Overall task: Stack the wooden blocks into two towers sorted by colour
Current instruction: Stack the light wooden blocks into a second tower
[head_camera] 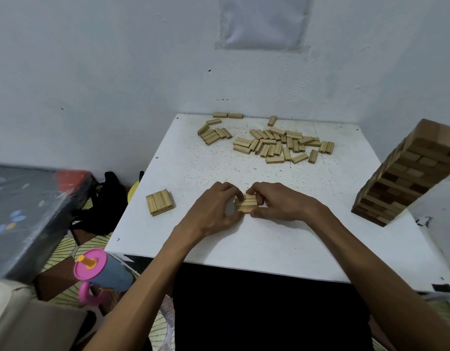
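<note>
White counter carries light, stiff blocks; left hand and right hand pinch their ends, squaring them; best gripped endwise.

A block row lies left, loose blocks behind, the tower right on the table.

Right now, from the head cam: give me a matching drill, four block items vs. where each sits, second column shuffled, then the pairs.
Things:
1. dark tower
2. loose pale blocks
3. flat row of pale blocks
4. small block bundle

Places:
A. near the middle of the table, gripped by left hand and right hand
B. table's left side, untouched
C. table's right edge, standing
D. table's far side, scattered

Pairs: 1-C, 2-D, 3-B, 4-A
</note>
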A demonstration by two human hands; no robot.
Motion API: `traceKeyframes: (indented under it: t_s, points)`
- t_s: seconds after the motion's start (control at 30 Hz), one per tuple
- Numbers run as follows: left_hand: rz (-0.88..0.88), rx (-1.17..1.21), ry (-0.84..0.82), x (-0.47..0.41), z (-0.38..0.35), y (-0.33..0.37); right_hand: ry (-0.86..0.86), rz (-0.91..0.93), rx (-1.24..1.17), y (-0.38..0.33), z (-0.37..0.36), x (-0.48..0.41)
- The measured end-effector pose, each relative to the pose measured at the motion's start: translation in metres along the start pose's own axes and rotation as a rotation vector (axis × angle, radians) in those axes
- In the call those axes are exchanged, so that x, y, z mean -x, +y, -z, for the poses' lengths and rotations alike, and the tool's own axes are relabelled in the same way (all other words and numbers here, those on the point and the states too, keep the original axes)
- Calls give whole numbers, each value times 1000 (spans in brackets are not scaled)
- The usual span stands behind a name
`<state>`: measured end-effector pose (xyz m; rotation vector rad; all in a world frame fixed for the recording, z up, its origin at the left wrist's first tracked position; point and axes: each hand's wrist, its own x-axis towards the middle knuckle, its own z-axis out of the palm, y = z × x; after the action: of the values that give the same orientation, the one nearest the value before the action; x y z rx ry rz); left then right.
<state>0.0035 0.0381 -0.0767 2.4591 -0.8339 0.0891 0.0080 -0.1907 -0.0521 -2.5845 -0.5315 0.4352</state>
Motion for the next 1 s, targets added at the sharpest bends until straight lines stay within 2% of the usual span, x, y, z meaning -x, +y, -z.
traceKeyframes:
  t_s: [0.13, 0.23, 0.43, 0.8, 1.0]
  points:
    - [-30, 12, 9, 1, 2, 0, 94, 32, 7, 2, -6, 5]
    - [-50, 21, 20, 0, 4, -1, 189, 125, 0, 5, -15, 10]
    - [-42, 36, 29, 1, 17, -6, 328, 225, -137, 4, -20, 13]
    - [13, 20, 69, 32, 64, -32, 353, 495, -125, -32, -21, -24]
    - [54, -5, 103, 58, 84, -56, 299, 582, -113, -60, -29, -54]
